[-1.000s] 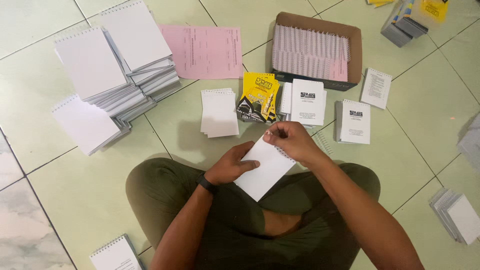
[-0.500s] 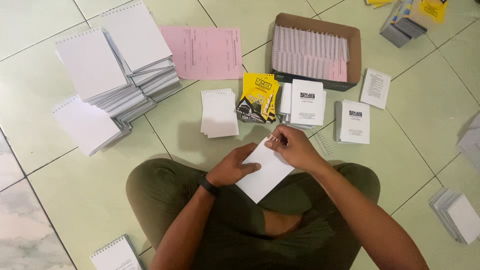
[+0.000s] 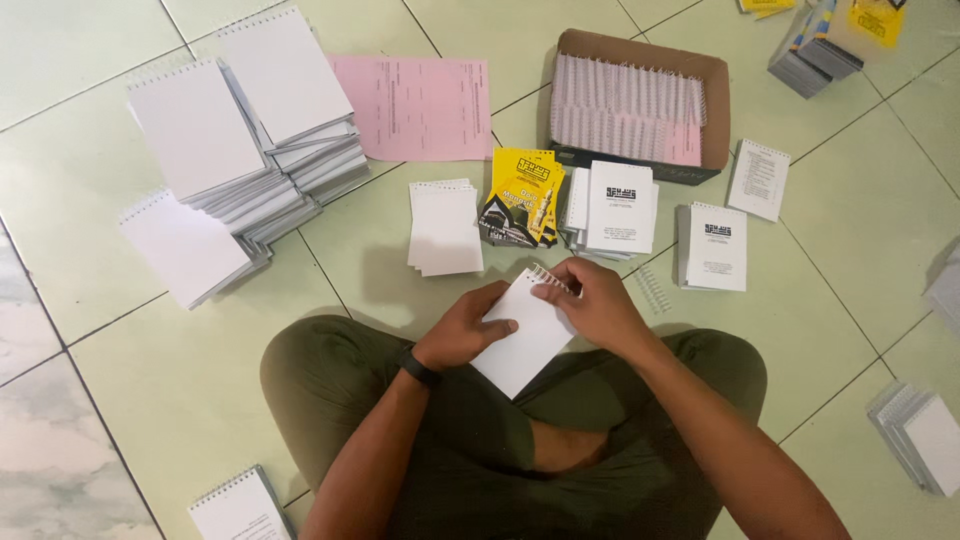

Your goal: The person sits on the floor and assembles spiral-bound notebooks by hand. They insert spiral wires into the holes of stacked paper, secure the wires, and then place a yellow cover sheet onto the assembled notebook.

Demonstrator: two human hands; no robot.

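I sit cross-legged on a tiled floor and hold a small white notepad (image 3: 525, 340) over my lap. My left hand (image 3: 468, 330) grips its left edge, thumb on the top sheet. My right hand (image 3: 592, 303) pinches the top right corner at the white spiral binding. Just beyond lie a small stack of white pads (image 3: 444, 227), a yellow and black cover stack (image 3: 525, 197) and two stacks of white printed covers (image 3: 615, 206) (image 3: 714, 246).
A cardboard box (image 3: 640, 58) of white spiral coils stands at the back, a pink sheet (image 3: 418, 106) to its left. Tall piles of spiral notepads (image 3: 235, 140) fill the far left. A loose coil (image 3: 651, 287) lies near my right hand. More pads (image 3: 925, 434) lie at right.
My hands and the notepad have barely moved; my right hand's fingers have shifted slightly along the pad's bound top edge.
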